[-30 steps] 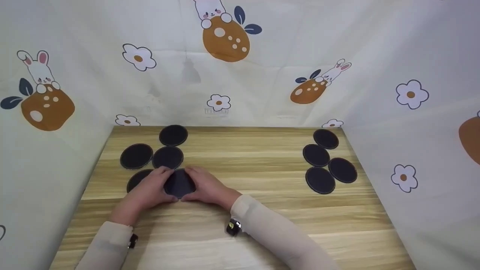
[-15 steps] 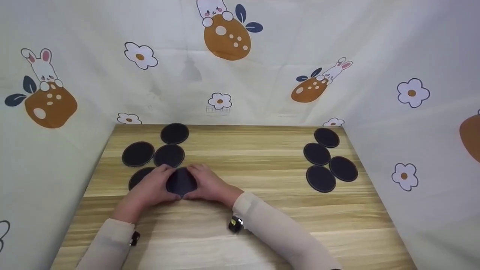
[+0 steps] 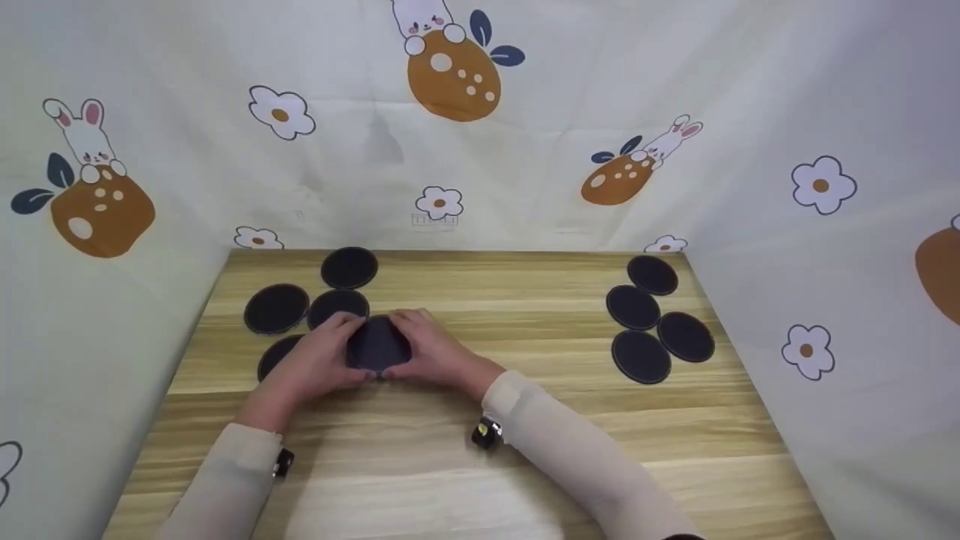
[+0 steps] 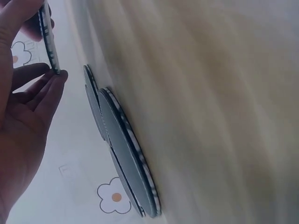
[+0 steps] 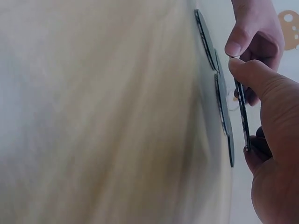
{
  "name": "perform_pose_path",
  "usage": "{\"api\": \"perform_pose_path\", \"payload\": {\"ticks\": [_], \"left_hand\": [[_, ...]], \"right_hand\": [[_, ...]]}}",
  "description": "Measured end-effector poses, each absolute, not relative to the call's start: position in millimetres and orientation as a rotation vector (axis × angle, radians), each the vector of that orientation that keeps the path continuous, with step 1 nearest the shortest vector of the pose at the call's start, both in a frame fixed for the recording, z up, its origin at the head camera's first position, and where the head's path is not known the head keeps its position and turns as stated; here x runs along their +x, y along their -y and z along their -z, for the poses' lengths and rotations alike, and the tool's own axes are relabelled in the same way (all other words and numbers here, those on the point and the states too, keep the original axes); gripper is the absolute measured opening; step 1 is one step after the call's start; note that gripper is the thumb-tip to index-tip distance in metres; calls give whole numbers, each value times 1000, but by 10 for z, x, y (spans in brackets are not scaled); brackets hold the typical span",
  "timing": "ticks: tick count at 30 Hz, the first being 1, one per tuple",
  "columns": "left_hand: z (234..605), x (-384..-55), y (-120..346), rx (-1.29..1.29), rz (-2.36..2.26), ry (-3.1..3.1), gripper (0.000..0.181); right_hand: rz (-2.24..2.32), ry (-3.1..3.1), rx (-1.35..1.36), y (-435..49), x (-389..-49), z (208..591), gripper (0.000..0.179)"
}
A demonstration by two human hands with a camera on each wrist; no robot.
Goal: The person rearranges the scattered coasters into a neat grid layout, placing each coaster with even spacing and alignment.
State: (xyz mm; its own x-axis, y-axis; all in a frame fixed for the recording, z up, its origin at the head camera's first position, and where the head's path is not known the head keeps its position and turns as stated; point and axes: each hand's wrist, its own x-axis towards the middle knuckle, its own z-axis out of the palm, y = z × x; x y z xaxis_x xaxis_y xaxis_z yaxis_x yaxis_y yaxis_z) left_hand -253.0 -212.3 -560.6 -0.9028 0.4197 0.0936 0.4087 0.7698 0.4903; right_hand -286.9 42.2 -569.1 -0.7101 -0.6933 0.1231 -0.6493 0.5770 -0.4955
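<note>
Both my hands hold one round black coaster [image 3: 379, 346] by its rim, left of the table's middle. My left hand [image 3: 319, 364] grips its left side, and my right hand [image 3: 442, 356] grips the right side, thumbs close together at the near edge. Edge-on in the left wrist view, the held coaster [image 4: 48, 39] is up off the table; a gap also shows beneath the coaster [image 5: 242, 112] in the right wrist view. Beyond and left of my hands lie several like coasters, including a back one [image 3: 349, 268] and a left one [image 3: 276, 309]. My left hand partly covers a nearer coaster [image 3: 276, 354].
Several more black coasters, among them a near one [image 3: 641, 357], lie grouped on the right of the wood-grain table [image 3: 495, 315]. Cloth walls [image 3: 525, 165] printed with rabbits and flowers enclose the back and both sides.
Both hands and the coaster between them have shifted right and slightly away from me over the last half second. The coasters lying on the table have stayed put.
</note>
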Motion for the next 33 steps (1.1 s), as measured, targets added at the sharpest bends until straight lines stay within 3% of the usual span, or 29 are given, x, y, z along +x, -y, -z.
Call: {"api": "perform_pose_path", "payload": {"ticks": [18,33], "left_hand": [[5559,-3008,1786,796,-911,-2919,87],[5560,-3365,1557,717,-981,-2858,91]], "right_hand": [[844,-2746,-1100,-821,-3235,5529,99],[949,-2761,-954,-1010,-3535,5515,98]]}}
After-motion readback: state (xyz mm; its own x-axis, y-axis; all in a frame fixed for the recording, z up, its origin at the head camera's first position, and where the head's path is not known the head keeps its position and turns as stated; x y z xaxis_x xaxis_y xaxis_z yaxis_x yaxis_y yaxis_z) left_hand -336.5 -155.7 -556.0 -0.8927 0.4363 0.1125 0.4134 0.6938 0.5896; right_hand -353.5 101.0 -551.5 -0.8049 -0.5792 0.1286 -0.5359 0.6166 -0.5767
